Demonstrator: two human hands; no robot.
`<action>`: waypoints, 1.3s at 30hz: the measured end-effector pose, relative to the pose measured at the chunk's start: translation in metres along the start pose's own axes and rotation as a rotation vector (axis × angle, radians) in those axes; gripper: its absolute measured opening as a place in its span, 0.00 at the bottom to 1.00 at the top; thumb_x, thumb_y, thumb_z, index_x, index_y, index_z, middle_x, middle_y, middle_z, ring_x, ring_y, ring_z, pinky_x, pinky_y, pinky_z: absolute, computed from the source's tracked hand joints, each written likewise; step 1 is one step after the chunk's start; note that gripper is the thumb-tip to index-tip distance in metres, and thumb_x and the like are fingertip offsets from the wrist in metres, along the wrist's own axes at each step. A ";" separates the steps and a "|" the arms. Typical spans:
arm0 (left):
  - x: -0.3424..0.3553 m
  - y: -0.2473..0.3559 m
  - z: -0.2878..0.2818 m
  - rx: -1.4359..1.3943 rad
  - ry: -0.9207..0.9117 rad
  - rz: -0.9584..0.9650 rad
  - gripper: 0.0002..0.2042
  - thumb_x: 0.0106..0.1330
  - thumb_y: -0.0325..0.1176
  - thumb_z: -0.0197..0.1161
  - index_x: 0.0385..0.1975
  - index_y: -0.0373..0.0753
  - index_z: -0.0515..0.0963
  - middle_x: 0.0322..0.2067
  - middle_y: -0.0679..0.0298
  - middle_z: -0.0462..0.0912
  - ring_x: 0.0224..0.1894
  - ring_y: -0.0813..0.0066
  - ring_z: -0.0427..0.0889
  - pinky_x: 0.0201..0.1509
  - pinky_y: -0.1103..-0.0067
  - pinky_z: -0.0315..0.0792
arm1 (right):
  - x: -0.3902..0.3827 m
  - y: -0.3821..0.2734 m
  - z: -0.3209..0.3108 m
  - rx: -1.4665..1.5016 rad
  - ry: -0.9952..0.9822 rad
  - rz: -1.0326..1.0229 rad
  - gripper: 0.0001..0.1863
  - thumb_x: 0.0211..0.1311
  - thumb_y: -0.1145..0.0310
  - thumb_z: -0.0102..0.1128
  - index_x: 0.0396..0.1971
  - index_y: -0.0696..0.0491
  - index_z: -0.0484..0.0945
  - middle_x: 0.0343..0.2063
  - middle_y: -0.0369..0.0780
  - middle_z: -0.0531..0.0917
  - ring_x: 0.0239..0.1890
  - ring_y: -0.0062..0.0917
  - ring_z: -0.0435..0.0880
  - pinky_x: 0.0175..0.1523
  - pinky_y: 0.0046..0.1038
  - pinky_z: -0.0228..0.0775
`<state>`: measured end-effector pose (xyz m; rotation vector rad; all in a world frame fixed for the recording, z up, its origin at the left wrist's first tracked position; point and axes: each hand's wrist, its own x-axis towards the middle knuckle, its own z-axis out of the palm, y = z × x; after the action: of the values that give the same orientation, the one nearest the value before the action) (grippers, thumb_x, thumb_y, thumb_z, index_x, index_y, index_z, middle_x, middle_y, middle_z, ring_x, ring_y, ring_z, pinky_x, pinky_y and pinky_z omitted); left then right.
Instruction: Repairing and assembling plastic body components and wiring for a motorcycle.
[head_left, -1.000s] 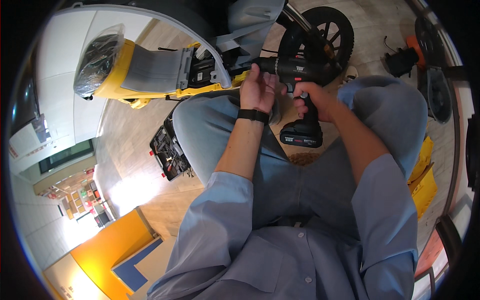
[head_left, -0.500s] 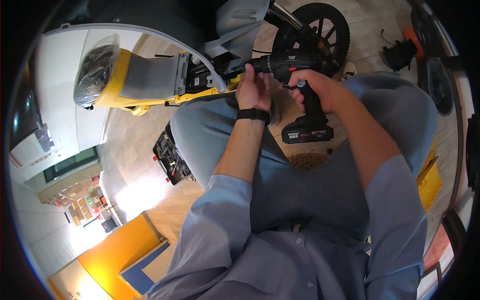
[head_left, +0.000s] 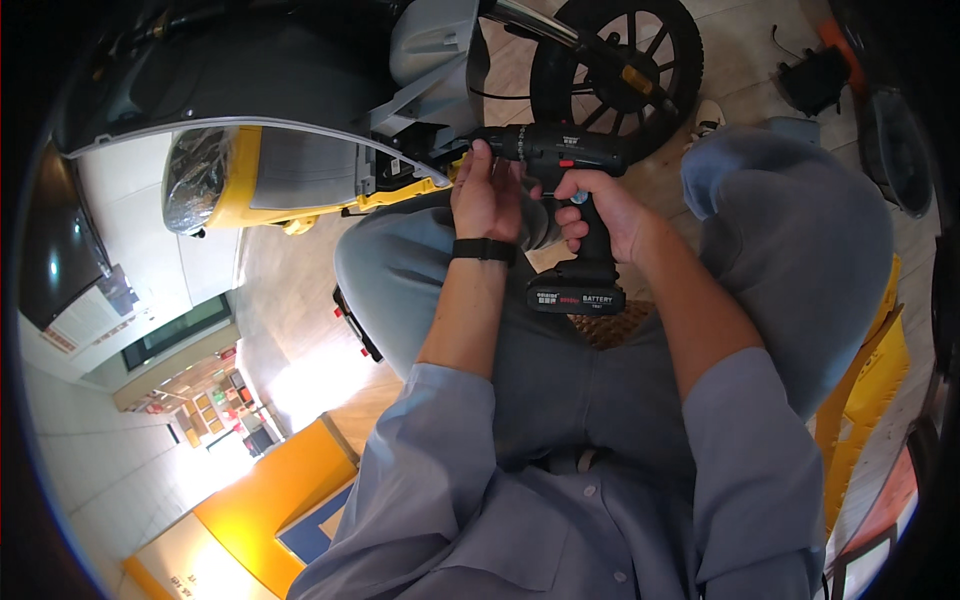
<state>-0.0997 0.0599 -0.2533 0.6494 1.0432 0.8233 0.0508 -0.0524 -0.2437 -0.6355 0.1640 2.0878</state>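
Observation:
My right hand [head_left: 612, 212] is closed around the handle of a black cordless drill [head_left: 572, 150], with a finger near its trigger. The drill lies level with its chuck pointing left and its battery pack [head_left: 577, 297] hanging down between my knees. My left hand [head_left: 484, 200], with a black band on its wrist, cups the chuck end, thumb on the near side; the other fingers are partly hidden. In front of the chuck is the grey and yellow body of a scooter [head_left: 408, 177]. The drill's tip is hidden, so I cannot tell whether it touches a screw.
Behind the drill stands the scooter's black spoked wheel [head_left: 548, 90]. A large dark panel with a pale rim [head_left: 230, 125] arches over the left side. A toolbox [head_left: 357, 325] shows past my left knee, and yellow parts [head_left: 868, 385] lie at my right. Black parts [head_left: 815, 75] sit at the far right.
The view has shifted, with more of the wheel showing and less of the toolbox. Both hands and the drill appear farther left and slightly lower; both hands keep their hold.

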 end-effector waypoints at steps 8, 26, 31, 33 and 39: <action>0.000 0.001 0.006 0.055 -0.049 0.041 0.15 0.70 0.48 0.52 0.44 0.45 0.72 0.40 0.68 0.78 0.42 0.67 0.73 0.37 0.67 0.66 | 0.004 -0.002 -0.004 -0.009 -0.003 0.020 0.12 0.51 0.64 0.53 0.36 0.50 0.76 0.13 0.28 0.66 0.14 0.15 0.62 0.26 0.24 0.63; -0.012 0.007 0.010 -0.098 -0.019 -0.003 0.11 0.67 0.37 0.60 0.44 0.40 0.72 0.40 0.64 0.79 0.45 0.67 0.77 0.54 0.70 0.71 | 0.006 0.003 -0.004 -0.021 -0.010 0.010 0.12 0.51 0.63 0.53 0.36 0.50 0.75 0.13 0.28 0.65 0.13 0.15 0.61 0.26 0.24 0.63; -0.012 0.005 0.012 -0.133 0.062 0.034 0.10 0.67 0.35 0.60 0.44 0.39 0.72 0.41 0.64 0.79 0.46 0.68 0.77 0.56 0.70 0.71 | 0.006 0.003 -0.003 -0.038 0.006 0.012 0.13 0.51 0.63 0.53 0.36 0.50 0.75 0.13 0.28 0.65 0.13 0.15 0.61 0.26 0.24 0.63; -0.013 0.005 0.013 -0.129 0.058 0.031 0.10 0.67 0.35 0.60 0.44 0.40 0.72 0.41 0.65 0.79 0.46 0.69 0.77 0.56 0.71 0.71 | 0.006 0.004 -0.004 -0.050 0.005 -0.001 0.13 0.51 0.62 0.53 0.36 0.49 0.75 0.13 0.28 0.65 0.13 0.15 0.61 0.26 0.24 0.63; -0.011 0.006 0.011 -0.119 0.042 0.021 0.10 0.67 0.35 0.60 0.44 0.40 0.72 0.40 0.65 0.79 0.46 0.70 0.77 0.56 0.71 0.70 | 0.008 0.004 -0.005 -0.045 -0.025 0.008 0.13 0.50 0.62 0.53 0.36 0.49 0.75 0.13 0.28 0.65 0.13 0.15 0.61 0.27 0.24 0.62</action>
<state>-0.0944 0.0531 -0.2391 0.5453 1.0180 0.9137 0.0463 -0.0504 -0.2525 -0.6364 0.1054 2.1117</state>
